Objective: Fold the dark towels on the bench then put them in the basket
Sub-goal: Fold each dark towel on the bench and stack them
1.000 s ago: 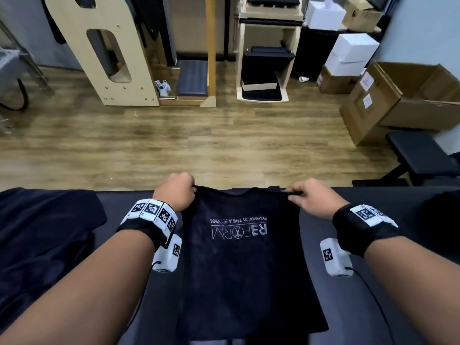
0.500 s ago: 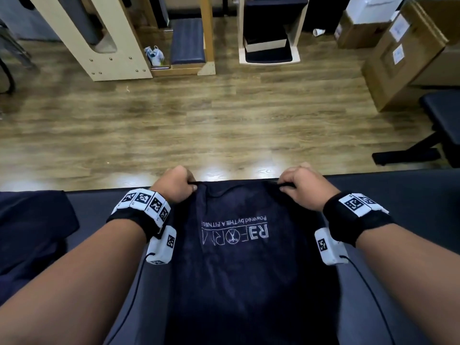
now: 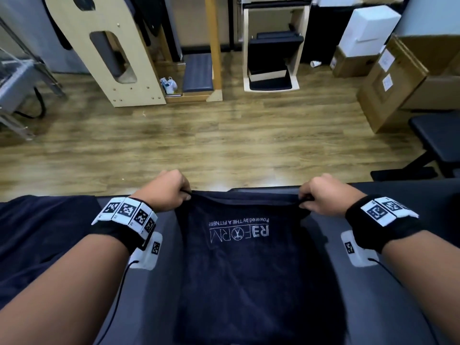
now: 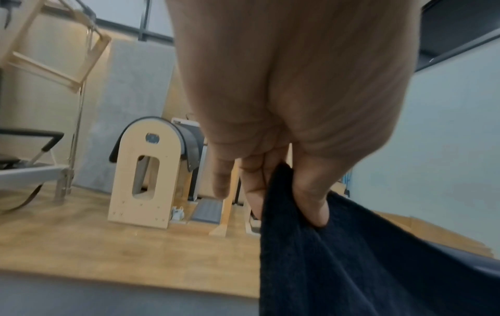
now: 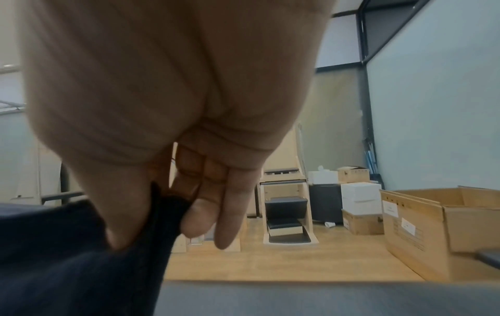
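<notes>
A dark navy towel [image 3: 249, 275] with white "REFORM" lettering lies lengthwise on the grey padded bench [image 3: 388, 295]. My left hand [image 3: 166, 191] pinches its far left corner. My right hand [image 3: 323, 195] pinches the far right corner. Both corners are lifted slightly off the bench, and the far edge sags between them. In the left wrist view the thumb and fingers clamp the dark cloth [image 4: 351, 256]. The right wrist view shows the same pinch on the towel [image 5: 67, 256]. No basket is in view.
More dark towel cloth [image 3: 37, 240] lies heaped on the bench at the left. Beyond the bench's far edge is wooden floor with wooden exercise equipment [image 3: 117, 53], cardboard boxes [image 3: 398, 78] and a black bench [image 3: 438, 138] at the right.
Both hands have tightened on the towel's far corners and lifted them a little, and they have spread further apart. The head view has tilted.
</notes>
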Demonstrator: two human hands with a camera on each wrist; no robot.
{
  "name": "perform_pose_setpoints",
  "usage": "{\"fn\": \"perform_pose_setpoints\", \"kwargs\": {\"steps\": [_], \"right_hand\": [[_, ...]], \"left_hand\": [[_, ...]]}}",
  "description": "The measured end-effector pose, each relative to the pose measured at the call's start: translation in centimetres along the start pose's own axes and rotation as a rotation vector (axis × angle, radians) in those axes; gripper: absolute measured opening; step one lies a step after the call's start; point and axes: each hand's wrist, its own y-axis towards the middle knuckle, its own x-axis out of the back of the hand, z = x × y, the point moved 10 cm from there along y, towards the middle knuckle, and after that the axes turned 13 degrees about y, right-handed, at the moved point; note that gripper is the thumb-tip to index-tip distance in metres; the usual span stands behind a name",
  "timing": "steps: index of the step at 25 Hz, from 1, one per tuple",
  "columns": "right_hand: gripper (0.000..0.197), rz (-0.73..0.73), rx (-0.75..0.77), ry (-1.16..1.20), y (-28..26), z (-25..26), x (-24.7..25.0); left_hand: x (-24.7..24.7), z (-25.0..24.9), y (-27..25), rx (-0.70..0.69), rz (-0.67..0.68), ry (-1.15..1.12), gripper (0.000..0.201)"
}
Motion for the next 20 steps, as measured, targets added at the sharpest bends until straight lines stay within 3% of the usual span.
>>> {"fn": "perform_pose_setpoints", "kwargs": {"steps": [4, 7, 10, 14, 16, 18, 20], "right_hand": [[0.030, -0.126, 0.002, -0.009, -3.3, 3.0, 4.0], [0.035, -0.263, 0.029, 0.000, -6.9, 5.9, 8.2], [0.023, -0.508, 0.120, -0.021, -11.0, 9.7, 13.9], [0.038, -0.794, 0.292, -0.071, -16.9, 15.1, 20.4], [0.029, -0.809, 0.309, -0.130, -18.9, 16.0, 20.7], [0.016, -0.750, 0.269, -0.136, -19.9, 15.1, 18.3], [0.013, -0.646, 0.213, -0.084, -20.7, 12.8, 13.4]], "left_hand": [[4.4, -0.9, -4.0, -0.028, -0.106, 0.028, 0.004], [9.3, -1.5, -7.3, -0.031, -0.232, 0.048, 0.006], [16.1, -2.5, -11.6, -0.052, -0.480, 0.101, 0.006], [24.0, -4.2, -19.4, -0.134, -0.892, 0.164, 0.003], [24.7, -5.1, -22.8, -0.174, -0.971, 0.181, 0.003], [22.0, -6.0, -24.7, -0.195, -0.914, 0.176, 0.004], [16.4, -7.0, -25.6, -0.197, -0.815, 0.168, 0.010]]}}
